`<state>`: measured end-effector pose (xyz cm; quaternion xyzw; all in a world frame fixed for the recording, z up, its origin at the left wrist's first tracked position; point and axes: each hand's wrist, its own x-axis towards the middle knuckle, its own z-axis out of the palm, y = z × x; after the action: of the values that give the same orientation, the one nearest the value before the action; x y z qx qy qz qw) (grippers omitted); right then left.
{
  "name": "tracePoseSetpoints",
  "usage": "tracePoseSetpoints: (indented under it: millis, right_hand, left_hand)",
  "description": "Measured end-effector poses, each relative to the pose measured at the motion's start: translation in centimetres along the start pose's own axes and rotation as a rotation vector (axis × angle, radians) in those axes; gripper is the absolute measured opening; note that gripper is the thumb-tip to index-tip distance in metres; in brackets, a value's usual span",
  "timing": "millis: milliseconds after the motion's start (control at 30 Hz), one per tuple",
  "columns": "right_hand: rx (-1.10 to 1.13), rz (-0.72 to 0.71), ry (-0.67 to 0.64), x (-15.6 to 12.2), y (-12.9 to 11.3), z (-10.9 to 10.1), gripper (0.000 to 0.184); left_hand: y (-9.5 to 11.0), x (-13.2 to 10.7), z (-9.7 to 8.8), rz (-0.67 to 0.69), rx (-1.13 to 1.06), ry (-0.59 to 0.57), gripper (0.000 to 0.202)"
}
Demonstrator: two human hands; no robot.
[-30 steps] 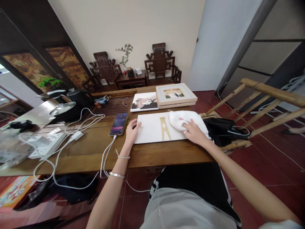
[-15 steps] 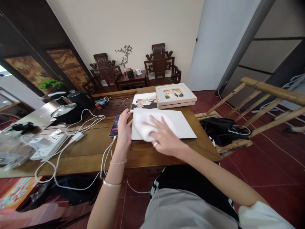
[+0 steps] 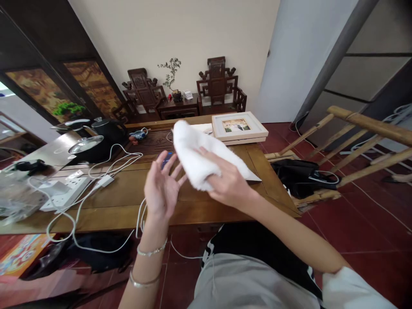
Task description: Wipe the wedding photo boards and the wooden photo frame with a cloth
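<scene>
My right hand (image 3: 227, 182) is raised above the wooden table (image 3: 122, 193) and grips a white cloth (image 3: 193, 150), which hangs bunched over the fingers. My left hand (image 3: 161, 186) is lifted beside it, palm turned up, fingers spread and holding nothing. A white flat board (image 3: 252, 175) lies on the table behind the cloth, mostly hidden by it. A phone (image 3: 166, 159) shows just past my left fingertips.
A cream picture frame (image 3: 238, 127) lies at the table's far end. On the left are kettles (image 3: 96, 141), a white power strip (image 3: 61, 193) and loose white cables (image 3: 109, 167). A black bag (image 3: 299, 171) sits on a bamboo chair (image 3: 354, 141) to the right.
My right hand wiped the cloth leftward across the white board, then lifted it off the table. My left hand left the board's edge and rose, palm up, beside the cloth.
</scene>
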<state>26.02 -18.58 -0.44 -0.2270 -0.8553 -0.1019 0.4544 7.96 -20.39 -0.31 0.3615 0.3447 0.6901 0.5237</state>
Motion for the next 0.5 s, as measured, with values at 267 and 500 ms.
tracePoseSetpoints:
  millis: [267,500]
  right_hand:
    - [0.138,0.59,0.755,3.3,8.5,-5.0,0.022]
    - [0.742,1.067,0.938,-0.2,14.8,-3.2,0.02]
  left_hand:
    - [-7.1,-1.2,-1.6,-0.562,-0.13,0.163,0.015]
    - [-7.7,-2.5,-2.0,-0.579,-0.333,0.015,0.012]
